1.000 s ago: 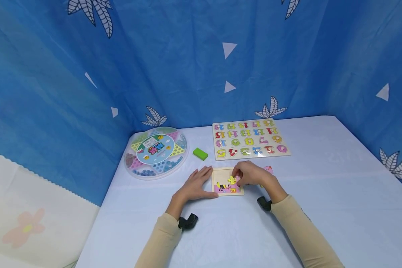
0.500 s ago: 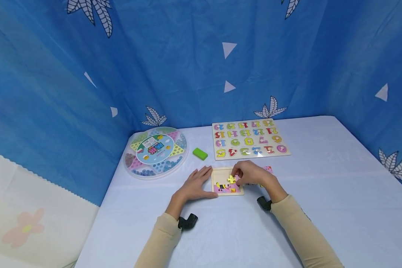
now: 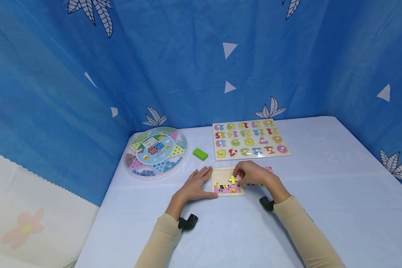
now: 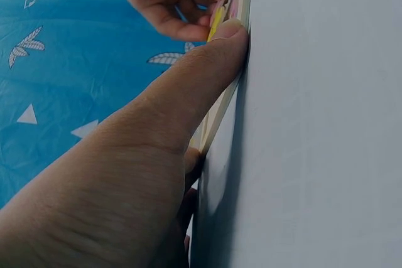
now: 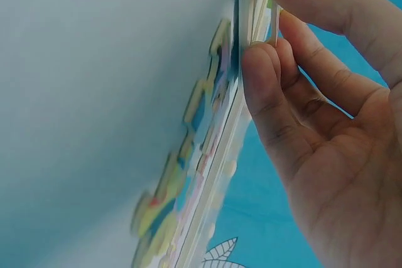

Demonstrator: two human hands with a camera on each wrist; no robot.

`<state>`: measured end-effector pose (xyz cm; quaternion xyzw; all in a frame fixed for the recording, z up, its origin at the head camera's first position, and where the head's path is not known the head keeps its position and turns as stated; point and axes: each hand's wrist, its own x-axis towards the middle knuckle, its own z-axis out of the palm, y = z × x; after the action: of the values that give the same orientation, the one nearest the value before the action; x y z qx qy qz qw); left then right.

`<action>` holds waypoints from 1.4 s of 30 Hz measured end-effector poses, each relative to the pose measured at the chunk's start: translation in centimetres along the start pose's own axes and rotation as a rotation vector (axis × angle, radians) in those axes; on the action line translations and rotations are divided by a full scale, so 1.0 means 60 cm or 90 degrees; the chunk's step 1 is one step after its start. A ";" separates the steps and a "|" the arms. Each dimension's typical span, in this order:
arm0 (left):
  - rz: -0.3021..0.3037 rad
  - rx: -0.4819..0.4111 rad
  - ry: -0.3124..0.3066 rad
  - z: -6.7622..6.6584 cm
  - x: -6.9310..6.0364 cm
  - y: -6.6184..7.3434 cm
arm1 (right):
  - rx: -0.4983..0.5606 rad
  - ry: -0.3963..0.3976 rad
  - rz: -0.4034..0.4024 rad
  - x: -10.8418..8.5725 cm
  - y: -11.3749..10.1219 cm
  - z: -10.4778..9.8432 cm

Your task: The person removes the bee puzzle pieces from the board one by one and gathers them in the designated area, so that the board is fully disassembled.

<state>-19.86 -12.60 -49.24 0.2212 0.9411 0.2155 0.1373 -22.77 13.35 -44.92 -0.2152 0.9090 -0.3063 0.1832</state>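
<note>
Pinching a yellow jigsaw piece (image 3: 232,180), the right hand (image 3: 252,174) leans over the puzzle tray (image 3: 222,175); the left hand (image 3: 195,185), fingers spread, touches its edge.

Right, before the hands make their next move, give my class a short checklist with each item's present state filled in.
1. Left hand touching the puzzle tray: ok, at its left side.
2. Yellow piece pinched by the right hand: ok.
3. Bare space inside the tray: ok, along its far part.
4. Held piece matching its neighbours: cannot tell, the hand partly covers it.
5. All pieces in the tray: not ok, loose pieces lie beside it.
</note>
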 end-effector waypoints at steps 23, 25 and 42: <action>0.005 -0.009 0.000 0.000 -0.001 0.002 | -0.039 0.034 0.016 -0.044 0.041 -0.034; 0.004 -0.005 0.000 0.000 -0.001 0.002 | -0.041 0.037 0.020 -0.048 0.045 -0.036; 0.009 -0.009 0.006 0.001 -0.001 -0.005 | -0.017 0.039 0.065 -0.076 0.085 -0.053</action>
<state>-19.90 -12.83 -49.43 0.2256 0.9387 0.2238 0.1332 -21.85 20.82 -44.87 -0.1617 0.9279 -0.2910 0.1681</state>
